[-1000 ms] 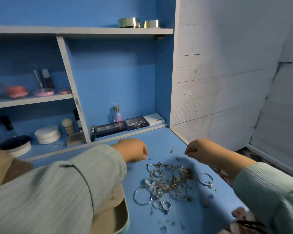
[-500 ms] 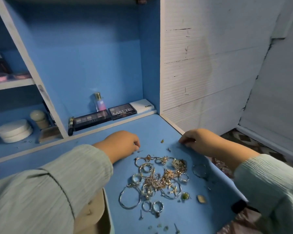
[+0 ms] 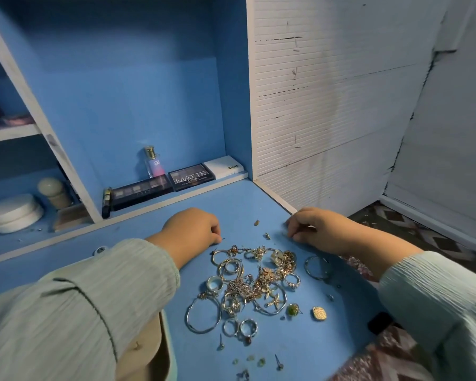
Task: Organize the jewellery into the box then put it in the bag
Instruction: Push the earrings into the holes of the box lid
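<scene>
A tangled pile of gold and silver jewellery [image 3: 253,284] lies on the blue desk [image 3: 138,243]: hoops, rings, chains and star charms. Loose studs and small stones are scattered around it. My left hand [image 3: 193,229] rests on the desk just above the pile's left side, its fingers curled, and it pinches a small dark stud [image 3: 222,239] at its fingertips. My right hand [image 3: 313,226] rests at the desk's right edge above the pile, fingers curled with the tips on the surface; I see nothing held in it. The open box [image 3: 160,350], beige inside with a pale green rim, sits at the lower left, mostly hidden by my left sleeve.
Eyeshadow palettes [image 3: 165,185], a small perfume bottle [image 3: 153,160] and a white case [image 3: 223,167] stand on the ledge at the back. White jars [image 3: 13,213] sit on the left shelf. A white panel wall [image 3: 327,105] borders the desk's right edge. Patterned fabric [image 3: 382,358] lies at the lower right.
Both hands have come down from above the desk to rest on it beside the pile. The view has tilted down and drawn closer to the jewellery.
</scene>
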